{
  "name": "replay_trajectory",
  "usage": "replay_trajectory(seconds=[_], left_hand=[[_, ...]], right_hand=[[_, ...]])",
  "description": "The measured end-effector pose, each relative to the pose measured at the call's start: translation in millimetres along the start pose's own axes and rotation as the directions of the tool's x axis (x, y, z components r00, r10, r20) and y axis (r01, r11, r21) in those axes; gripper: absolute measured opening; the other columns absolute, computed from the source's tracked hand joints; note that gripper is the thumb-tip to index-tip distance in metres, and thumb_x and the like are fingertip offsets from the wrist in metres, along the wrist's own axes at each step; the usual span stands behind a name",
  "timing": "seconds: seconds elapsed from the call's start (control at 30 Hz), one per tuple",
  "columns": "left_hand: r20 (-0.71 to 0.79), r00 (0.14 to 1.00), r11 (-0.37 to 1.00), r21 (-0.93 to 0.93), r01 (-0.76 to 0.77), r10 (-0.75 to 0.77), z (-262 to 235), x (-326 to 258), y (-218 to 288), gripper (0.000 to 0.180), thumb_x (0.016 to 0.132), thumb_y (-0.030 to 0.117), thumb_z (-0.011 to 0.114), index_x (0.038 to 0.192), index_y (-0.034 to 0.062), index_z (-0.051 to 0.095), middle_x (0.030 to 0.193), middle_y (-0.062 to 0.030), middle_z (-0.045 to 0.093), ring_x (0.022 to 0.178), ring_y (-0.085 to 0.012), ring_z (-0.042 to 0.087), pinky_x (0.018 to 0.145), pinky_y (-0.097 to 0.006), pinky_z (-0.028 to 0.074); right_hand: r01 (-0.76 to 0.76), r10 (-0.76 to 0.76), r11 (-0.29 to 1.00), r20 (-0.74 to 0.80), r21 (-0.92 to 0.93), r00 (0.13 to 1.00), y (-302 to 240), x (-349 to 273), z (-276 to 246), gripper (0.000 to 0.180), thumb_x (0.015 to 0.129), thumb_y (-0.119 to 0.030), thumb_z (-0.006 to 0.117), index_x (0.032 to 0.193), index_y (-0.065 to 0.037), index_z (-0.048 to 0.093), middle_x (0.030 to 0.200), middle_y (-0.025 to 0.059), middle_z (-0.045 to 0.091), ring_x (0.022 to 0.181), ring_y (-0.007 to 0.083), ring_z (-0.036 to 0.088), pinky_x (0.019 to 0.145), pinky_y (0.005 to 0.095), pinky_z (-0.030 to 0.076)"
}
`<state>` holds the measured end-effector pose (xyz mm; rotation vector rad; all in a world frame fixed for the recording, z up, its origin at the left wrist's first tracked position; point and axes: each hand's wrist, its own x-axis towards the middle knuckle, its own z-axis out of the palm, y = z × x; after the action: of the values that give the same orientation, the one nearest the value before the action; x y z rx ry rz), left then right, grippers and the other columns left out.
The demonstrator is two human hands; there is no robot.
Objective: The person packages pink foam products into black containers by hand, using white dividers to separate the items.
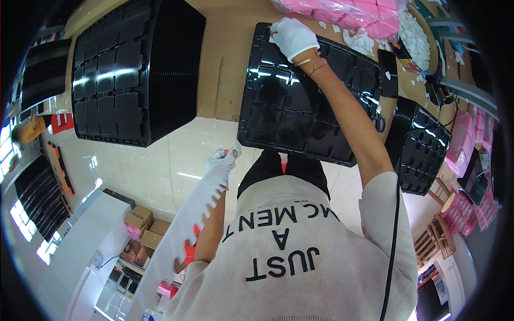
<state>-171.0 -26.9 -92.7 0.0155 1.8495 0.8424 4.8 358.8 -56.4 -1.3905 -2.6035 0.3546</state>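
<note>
A black plastic tray with moulded compartments lies in front of me on the cardboard-covered table. My right hand, in a white glove with bare fingertips, is at the tray's far left corner. Its fingers are closed at a small white piece, against the tray rim. Off the tray's near left corner, my left hand, gloved alike, pinches the end of a long white strip with a notched edge. The strip hangs down along my left arm toward the lower edge of the view.
A tall stack of black trays stands at the left, a smaller stack at the right. Pink wrapped packs lie at the back beside a basin of white scraps. A phone and scissors lie right of the tray.
</note>
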Motion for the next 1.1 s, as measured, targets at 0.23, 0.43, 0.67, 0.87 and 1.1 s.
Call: replay_trajectory(seconds=[0.23, 0.43, 0.67, 0.87, 1.1], left_hand=[[0.199, 0.942, 0.948, 0.113, -0.298, 0.272, 4, -3, 18, 0.009, 0.085, 0.006, 0.075, 0.087, 0.0054, 0.066, 0.076, 0.0001, 0.064, 0.061, -0.0060, 0.053, 0.052, -0.020, 0.039], [0.235, 0.956, 0.984, -0.080, -0.160, 0.174, 32, -16, 47, 0.011, 0.083, 0.003, 0.074, 0.082, 0.0048, 0.064, 0.075, 0.0009, 0.062, 0.061, -0.0053, 0.051, 0.052, -0.020, 0.037], [0.184, 0.970, 0.987, -0.056, -0.149, 0.157, 46, -21, 58, 0.011, 0.083, 0.003, 0.078, 0.089, 0.0007, 0.068, 0.073, 0.0000, 0.061, 0.058, -0.0043, 0.050, 0.049, -0.019, 0.035], [0.217, 0.956, 0.975, -0.146, -0.169, 0.199, 38, -2, 39, 0.026, 0.079, 0.011, 0.083, 0.070, 0.0067, 0.059, 0.061, 0.0032, 0.052, 0.050, -0.0037, 0.044, 0.045, -0.020, 0.029], [0.291, 0.939, 0.961, -0.256, -0.107, 0.182, 32, -24, 41, 0.006, 0.087, 0.003, 0.070, 0.086, 0.0022, 0.064, 0.069, -0.0022, 0.060, 0.052, -0.0060, 0.050, 0.045, -0.018, 0.032]], right_hand=[[0.015, -0.016, 1.000, -0.019, -0.018, 1.000, -5, 0, 0, 0.016, 0.090, -0.022, 0.062, 0.094, -0.011, 0.072, 0.093, 0.0145, 0.068, 0.093, 0.0349, 0.066, 0.081, 0.0450, 0.054], [0.102, -0.104, 0.992, -0.030, -0.071, 0.994, -2, 6, 7, 0.014, 0.084, -0.014, 0.066, 0.091, -0.004, 0.073, 0.091, 0.0168, 0.070, 0.088, 0.0357, 0.069, 0.078, 0.0430, 0.056], [0.030, -0.031, 0.999, -0.086, -0.013, 0.996, 5, -3, 11, 0.014, 0.083, -0.013, 0.066, 0.092, -0.006, 0.074, 0.088, 0.0179, 0.070, 0.088, 0.0358, 0.069, 0.079, 0.0450, 0.056], [-0.011, 0.066, 0.941, -0.149, 0.337, 0.987, -68, -96, 13, 0.010, 0.082, -0.016, 0.063, 0.082, -0.010, 0.072, 0.085, 0.0142, 0.066, 0.087, 0.0341, 0.064, 0.077, 0.0451, 0.054], [-0.325, 0.147, 0.630, 0.303, 0.706, 0.942, -132, -220, -11, 0.015, 0.089, -0.018, 0.061, 0.093, -0.007, 0.070, 0.084, 0.0146, 0.070, 0.078, 0.0320, 0.069, 0.073, 0.0361, 0.054]])
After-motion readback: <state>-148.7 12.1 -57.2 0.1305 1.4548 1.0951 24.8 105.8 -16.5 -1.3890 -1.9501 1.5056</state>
